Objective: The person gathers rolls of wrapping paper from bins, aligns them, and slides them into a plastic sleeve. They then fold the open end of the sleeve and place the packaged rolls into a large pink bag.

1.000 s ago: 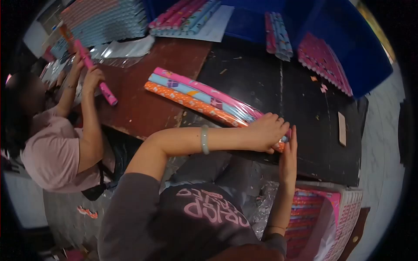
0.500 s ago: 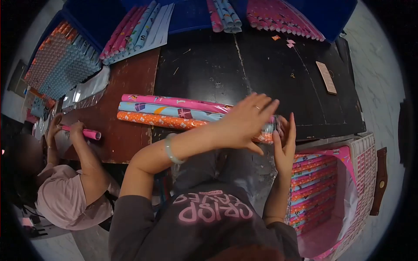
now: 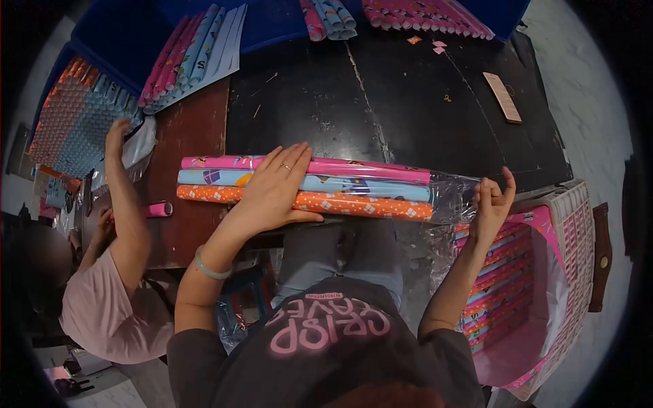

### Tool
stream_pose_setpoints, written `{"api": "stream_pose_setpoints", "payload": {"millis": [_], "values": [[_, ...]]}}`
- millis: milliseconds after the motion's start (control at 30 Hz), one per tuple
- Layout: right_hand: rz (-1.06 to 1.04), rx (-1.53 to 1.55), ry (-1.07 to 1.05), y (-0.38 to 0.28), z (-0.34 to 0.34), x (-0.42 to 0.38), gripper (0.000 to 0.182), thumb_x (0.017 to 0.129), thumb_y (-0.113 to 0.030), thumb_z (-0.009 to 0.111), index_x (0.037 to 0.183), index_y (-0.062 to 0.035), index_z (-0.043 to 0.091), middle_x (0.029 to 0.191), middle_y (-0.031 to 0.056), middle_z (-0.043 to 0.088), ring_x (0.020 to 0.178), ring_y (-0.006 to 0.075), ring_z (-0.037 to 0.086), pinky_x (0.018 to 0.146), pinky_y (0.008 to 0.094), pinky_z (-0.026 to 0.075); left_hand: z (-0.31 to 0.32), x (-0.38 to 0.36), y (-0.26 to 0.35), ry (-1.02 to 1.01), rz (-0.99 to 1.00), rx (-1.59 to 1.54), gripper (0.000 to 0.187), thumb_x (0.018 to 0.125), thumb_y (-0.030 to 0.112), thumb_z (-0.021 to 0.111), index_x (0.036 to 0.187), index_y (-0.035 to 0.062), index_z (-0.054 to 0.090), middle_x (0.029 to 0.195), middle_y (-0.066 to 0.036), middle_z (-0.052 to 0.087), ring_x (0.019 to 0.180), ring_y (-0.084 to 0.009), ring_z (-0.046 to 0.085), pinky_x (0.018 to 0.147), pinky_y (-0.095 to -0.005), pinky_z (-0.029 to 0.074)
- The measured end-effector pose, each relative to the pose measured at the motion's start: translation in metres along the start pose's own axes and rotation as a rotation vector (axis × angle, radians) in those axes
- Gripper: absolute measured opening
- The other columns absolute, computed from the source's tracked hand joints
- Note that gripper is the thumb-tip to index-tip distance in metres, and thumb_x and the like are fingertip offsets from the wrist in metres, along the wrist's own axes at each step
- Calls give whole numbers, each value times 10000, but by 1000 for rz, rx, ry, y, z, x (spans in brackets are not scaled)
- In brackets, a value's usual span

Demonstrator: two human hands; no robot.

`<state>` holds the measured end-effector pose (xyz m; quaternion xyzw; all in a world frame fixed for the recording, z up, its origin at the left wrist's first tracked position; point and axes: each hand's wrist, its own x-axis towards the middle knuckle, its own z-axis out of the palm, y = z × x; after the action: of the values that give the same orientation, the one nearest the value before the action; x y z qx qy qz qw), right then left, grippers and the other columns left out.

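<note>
Three rolls of wrapping paper lie side by side near the table's front edge: a pink roll (image 3: 381, 171), a light blue roll (image 3: 398, 189) and an orange roll with white marks (image 3: 367, 205). A clear plastic bag (image 3: 452, 197) covers them and sticks out past their right ends. My left hand (image 3: 275, 187) rests flat across the rolls, its fingers stretched out and a ring on one. Out at the bag's loose end, my right hand (image 3: 493, 204) has the film between its thumb and fingers, with another finger raised.
A lined crate (image 3: 581, 238) full of packed rolls stands at my right. On the left, a co-worker's arm (image 3: 126, 197) reaches over the table near a pink roll (image 3: 160, 209). Blue bins (image 3: 272, 30) and loose rolls line the back; a pink card (image 3: 502, 98) lies at the right.
My left hand has slid left along the rolls and now lies flat on them. My right hand has moved right, drawing out the bag's end. The co-worker's arm has reached forward.
</note>
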<state>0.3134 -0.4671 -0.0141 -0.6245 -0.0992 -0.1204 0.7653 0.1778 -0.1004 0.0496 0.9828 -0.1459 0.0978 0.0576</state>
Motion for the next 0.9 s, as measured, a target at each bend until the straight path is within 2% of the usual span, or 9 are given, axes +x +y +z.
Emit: {"api": "stream_pose_setpoints", "payload": {"millis": [100,133,233,333,467,533,667,833,900], "values": [[108,194,24,0,-8,-3,337,960,-125,520,1264,-35,404,895,99,632,731,89,568,662,198,469,1,1,3,6,-5,-7,1024,647,589,715,1319,-94,355,1348,-242,421,1272,-355,399,1088,-448,276],[192,307,15,0,-18,-3,319,980,-197,486,1238,-25,411,1014,184,631,887,197,629,815,276,510,1,0,4,15,-8,6,1021,651,588,713,1319,-95,354,1348,-248,418,1272,-354,400,1087,-450,276],[406,644,-301,2,-57,-6,406,966,-307,498,1198,17,424,1136,255,591,1064,322,603,928,391,490,-1,-1,4,-23,-31,-42,1040,637,526,756,1357,-78,311,1403,-233,363,1306,-358,360,1110,-456,244],[447,399,-464,2,-59,-16,690,840,-374,678,1269,72,374,1179,239,572,1077,294,593,951,385,469,-1,-2,2,-18,10,-52,1018,653,509,749,1364,-70,307,1427,-217,346,1325,-346,343,1115,-455,237],[463,268,-508,-23,-19,-18,826,718,-300,809,1323,56,373,1157,187,601,1058,225,595,910,319,472,-8,-3,3,-3,63,-28,931,668,490,728,1337,-53,375,1411,-201,384,1328,-326,353,1109,-452,247],[424,-1,-644,-23,-20,-11,743,706,-240,819,1283,42,444,1061,137,644,962,157,604,822,253,471,-5,-5,4,-4,63,-30,877,685,461,715,1328,-43,397,1410,-201,385,1326,-322,359,1106,-450,254],[301,-208,-442,-14,-29,-11,121,814,13,656,935,14,664,771,54,652,641,89,594,568,205,457,0,-7,5,-41,66,-21,863,696,400,731,1346,-42,375,1436,-197,350,1348,-324,326,1117,-449,237],[108,-131,-391,-1,-53,18,101,899,-42,571,957,13,631,932,86,644,843,135,600,765,258,452,-4,-8,1,-15,66,-26,861,693,384,742,1342,-46,375,1436,-204,346,1344,-331,329,1117,-450,235],[237,42,-528,-6,-63,21,329,880,-235,645,1097,3,576,1162,155,579,1060,243,570,913,344,438,-22,-14,-5,25,16,-124,874,673,367,761,1331,-61,376,1441,-201,340,1340,-322,339,1117,-450,232]]}}
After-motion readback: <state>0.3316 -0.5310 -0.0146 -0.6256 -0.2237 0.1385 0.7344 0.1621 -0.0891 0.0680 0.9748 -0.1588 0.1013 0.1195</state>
